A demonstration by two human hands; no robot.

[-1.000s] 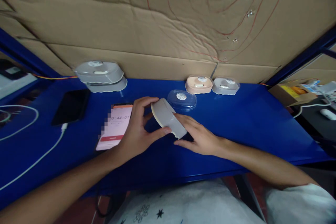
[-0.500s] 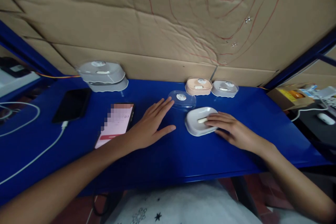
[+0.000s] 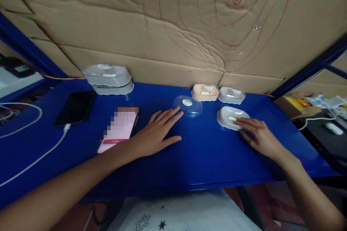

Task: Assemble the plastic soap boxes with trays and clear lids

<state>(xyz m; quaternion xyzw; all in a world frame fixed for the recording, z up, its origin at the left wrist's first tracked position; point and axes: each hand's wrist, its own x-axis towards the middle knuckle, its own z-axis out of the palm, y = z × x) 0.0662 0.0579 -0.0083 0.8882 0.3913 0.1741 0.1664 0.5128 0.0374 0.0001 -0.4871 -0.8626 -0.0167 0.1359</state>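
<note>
I have the dish on the blue table, right of the middle, with a small pale piece inside. My right hand reaches over its right side, fingers at the piece and thumb by the near rim; they cover part of the dish, so I can't tell whether they pinch anything. Farther back stand the grey box and peach box, side by side. My left hand is wide, empty, its fingertips at the clear lid; contact is hard to judge. Left of that hand, the lit phone has a partly pixelated screen, its lower edge by my forearm. The stacked boxes sit behind it.
</note>
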